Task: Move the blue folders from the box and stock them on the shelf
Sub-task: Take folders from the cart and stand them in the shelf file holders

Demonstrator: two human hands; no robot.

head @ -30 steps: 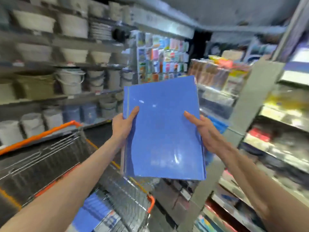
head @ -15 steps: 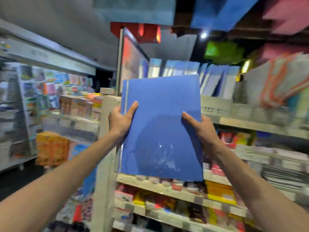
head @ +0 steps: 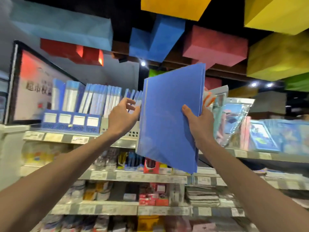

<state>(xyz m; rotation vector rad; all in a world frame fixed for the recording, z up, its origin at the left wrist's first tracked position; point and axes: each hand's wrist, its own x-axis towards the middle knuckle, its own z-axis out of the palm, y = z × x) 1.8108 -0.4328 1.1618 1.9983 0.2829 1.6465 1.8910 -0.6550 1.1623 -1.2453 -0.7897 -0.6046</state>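
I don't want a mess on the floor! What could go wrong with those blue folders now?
1. Only the right hand grips the tilted stack of blue folders, so some might slide out.
2. The left hand reaches at the leaning shelved folders; a push could tip the row.
3. The stack is close to the plastic packets and might knock them.

A thin stack of glossy blue folders (head: 167, 123), upright and slightly tilted, is held before the shelf (head: 55, 136), beside its shelved folders (head: 100, 101).
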